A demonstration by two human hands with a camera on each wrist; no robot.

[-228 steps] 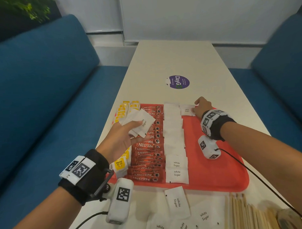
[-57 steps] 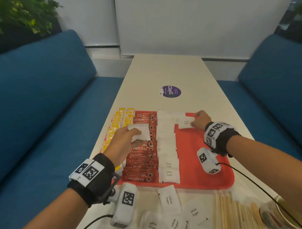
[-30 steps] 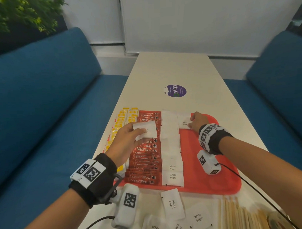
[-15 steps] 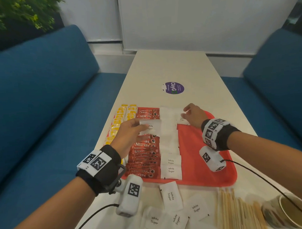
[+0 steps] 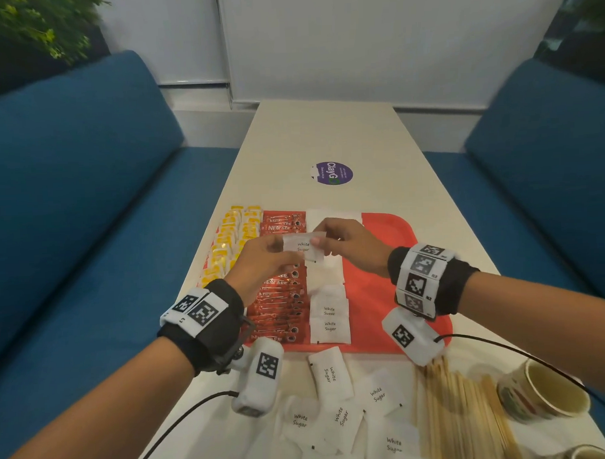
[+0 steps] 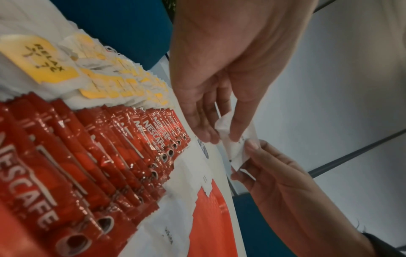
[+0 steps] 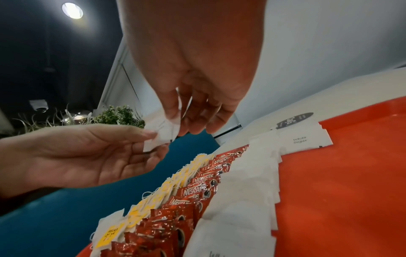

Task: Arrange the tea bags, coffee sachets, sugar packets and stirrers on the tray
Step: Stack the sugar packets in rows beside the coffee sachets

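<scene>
Above the red tray (image 5: 394,233) both hands meet on one white sugar packet (image 5: 303,246). My left hand (image 5: 284,250) pinches its left end. My right hand (image 5: 320,237) pinches its right end between thumb and fingers. The same pinch shows in the wrist views, on the packet (image 6: 237,147) and on the packet (image 7: 162,135). On the tray lie a column of yellow tea bags (image 5: 232,231), a column of red coffee sachets (image 5: 279,298) and a column of sugar packets (image 5: 330,317). Wooden stirrers (image 5: 454,406) lie on the table near me.
Several loose sugar packets (image 5: 330,372) lie on the table between me and the tray. A paper cup (image 5: 543,392) lies on its side to the right of the stirrers. The tray's right half (image 5: 379,295) is bare red. Blue sofas flank the table.
My right hand left the far end of the sugar column and came back to the packet in my left hand. It now pinches that packet too.
</scene>
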